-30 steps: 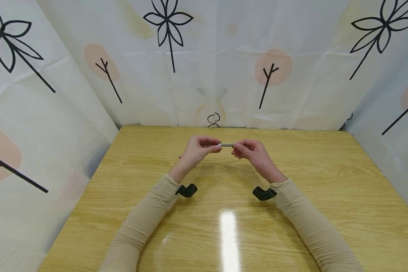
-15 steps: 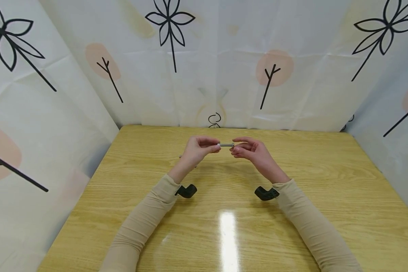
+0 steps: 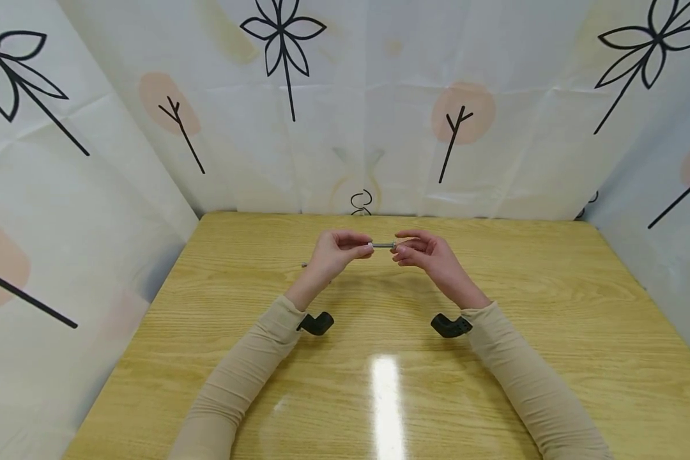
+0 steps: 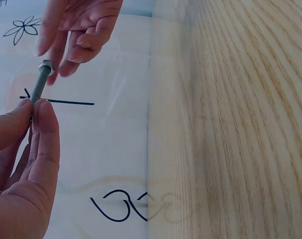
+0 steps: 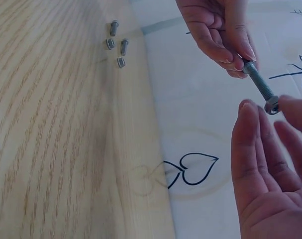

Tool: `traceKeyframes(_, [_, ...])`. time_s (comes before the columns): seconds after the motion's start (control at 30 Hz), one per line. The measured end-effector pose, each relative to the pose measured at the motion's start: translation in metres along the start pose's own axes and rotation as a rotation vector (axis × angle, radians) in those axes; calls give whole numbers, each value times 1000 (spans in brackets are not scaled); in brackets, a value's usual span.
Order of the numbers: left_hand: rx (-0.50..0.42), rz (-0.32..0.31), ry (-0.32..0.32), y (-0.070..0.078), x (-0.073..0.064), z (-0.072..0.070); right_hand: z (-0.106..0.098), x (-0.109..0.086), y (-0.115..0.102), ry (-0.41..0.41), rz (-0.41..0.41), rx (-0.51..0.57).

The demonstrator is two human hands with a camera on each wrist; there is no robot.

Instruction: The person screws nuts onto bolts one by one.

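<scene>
Over the far part of the table, my left hand pinches a metal bolt by its head end between thumb and fingers. The bolt lies roughly level, its threaded shaft pointing right. A hex nut sits on the shaft's free end. My right hand is around that end with its fingers loosely spread. In the right wrist view, one fingertip is right at the nut while the other fingers stand apart from it. The bolt's head is partly covered by the left fingers.
Two more bolts, one of them a short bolt, and two loose nuts, including a near nut, lie on the wooden table. The left forearm partly hides them in the head view. A patterned white curtain stands behind the table.
A second ago the right fingers pinched the bolt's free end; they have since loosened and spread, uncovering the nut. The left hand keeps its pinch almost unmoved.
</scene>
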State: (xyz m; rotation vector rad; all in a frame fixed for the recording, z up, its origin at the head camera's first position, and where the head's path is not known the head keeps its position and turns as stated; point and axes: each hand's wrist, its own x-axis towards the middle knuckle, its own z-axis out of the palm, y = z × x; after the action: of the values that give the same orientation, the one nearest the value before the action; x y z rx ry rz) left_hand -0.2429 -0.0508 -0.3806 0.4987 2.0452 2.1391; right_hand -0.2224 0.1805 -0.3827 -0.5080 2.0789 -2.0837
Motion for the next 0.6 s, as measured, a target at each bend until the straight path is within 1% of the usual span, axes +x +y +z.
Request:
traceKeyframes(0.1, [9,6,-1,0,0,-1,0,1,2,-15,-29,38])
traceKeyframes(0.17, [7,4,-2,0,0,-1,1,2,3,-14,-32,53])
traceKeyframes(0.23, [4,-2,-1,0,0,0,2,2,3,-2,-15,35])
traceKeyframes(0.37, [-3,-9,4,0,-1,0,5,3,1,-5,30,-18])
traceKeyframes(0.43, [-3,-7,8,0,-2,0,4,4,1,-8,43,-22])
traceKeyframes(0.5, [-3,-5,8,0,-2,-1,4,4,0,-14,40,-2])
traceKeyframes(0.6, [3,-3,6,-1,-3,-2,3,3,0,-28,13,23])
